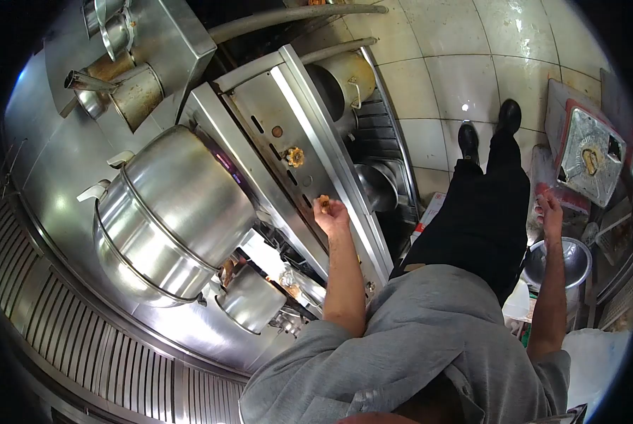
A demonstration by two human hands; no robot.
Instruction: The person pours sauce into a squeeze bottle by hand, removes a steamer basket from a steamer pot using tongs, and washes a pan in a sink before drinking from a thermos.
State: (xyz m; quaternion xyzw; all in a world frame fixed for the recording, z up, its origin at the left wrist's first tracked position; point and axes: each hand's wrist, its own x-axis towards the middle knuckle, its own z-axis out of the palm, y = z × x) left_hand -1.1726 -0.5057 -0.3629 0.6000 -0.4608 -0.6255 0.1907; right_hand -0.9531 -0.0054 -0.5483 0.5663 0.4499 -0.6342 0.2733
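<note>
While the left hand (333, 214) closes its fingers around a small brass knob (323, 202) on the front panel of the steel stove (309, 120), the right hand (549, 212) hangs out to the side, loosely curled; whether it holds anything cannot be told. Just beyond the left hand sits a second brass knob (295, 156). Further left of that hand stands a large steel pot (172, 212). Below the right hand is a steel bucket (578, 258).
</note>
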